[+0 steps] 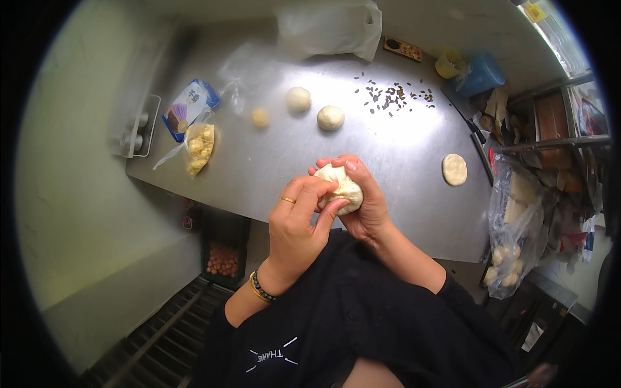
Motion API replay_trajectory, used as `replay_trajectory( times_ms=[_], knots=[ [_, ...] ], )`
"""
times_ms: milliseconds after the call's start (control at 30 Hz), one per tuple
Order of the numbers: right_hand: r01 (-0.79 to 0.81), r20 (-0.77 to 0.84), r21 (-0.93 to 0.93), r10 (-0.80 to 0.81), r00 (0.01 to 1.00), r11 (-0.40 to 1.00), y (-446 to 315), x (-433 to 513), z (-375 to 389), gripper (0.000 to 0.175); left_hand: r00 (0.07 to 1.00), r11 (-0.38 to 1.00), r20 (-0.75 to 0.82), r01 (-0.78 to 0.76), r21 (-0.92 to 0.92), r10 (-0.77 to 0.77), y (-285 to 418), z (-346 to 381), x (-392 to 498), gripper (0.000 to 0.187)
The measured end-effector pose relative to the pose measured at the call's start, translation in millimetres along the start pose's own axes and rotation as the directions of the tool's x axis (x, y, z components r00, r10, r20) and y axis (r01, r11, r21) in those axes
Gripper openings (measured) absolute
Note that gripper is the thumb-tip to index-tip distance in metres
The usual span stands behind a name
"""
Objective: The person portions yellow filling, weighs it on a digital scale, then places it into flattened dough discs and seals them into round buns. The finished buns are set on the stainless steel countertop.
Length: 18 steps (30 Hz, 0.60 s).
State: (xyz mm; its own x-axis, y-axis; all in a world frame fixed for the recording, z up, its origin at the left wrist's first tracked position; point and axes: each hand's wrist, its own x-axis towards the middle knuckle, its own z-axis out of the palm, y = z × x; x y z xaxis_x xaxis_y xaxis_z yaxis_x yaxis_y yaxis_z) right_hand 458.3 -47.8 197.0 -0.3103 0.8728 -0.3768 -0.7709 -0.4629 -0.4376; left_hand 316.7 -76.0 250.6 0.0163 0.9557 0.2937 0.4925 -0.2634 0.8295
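Note:
Between both hands, above the near edge of the steel table (388, 208), is a ball of dough (353, 195) with gathered pleats on top. My right hand (371, 199) cups it from the right and below, its thumb on the upper rim. The thumb and fingers of my left hand (301, 213) pinch the pleats. Two smooth dough balls, one (298, 99) slightly farther off and one (331, 118) nearer, lie on the table beyond my hands. A small yellow ball (260, 117) sits to their left. On the right lies a flattened dough disc (455, 169).
At left are a clear bag of yellow pieces (200, 149) and a blue and white packet (191, 107). Dark seeds (390, 97) are scattered at the back right. A knife (475, 130), a blue container (480, 75) and a plastic bag with dough pieces (514, 218) line the right side.

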Motion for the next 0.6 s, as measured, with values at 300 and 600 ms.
replay_trajectory(
  times_ms=[300,600],
  knots=[
    [-0.158,-0.215,-0.230,0.108,0.971,0.960,21,20,-20,0.049,0.878,0.822,0.241,0.474,-0.317,-0.413,-90,16,-13,0.018],
    [-0.113,-0.180,-0.228,0.072,0.981,0.967,-20,44,-111,0.067,0.575,0.062,0.510,0.701,-0.711,-0.640,-195,10,6,0.053]
  ],
)
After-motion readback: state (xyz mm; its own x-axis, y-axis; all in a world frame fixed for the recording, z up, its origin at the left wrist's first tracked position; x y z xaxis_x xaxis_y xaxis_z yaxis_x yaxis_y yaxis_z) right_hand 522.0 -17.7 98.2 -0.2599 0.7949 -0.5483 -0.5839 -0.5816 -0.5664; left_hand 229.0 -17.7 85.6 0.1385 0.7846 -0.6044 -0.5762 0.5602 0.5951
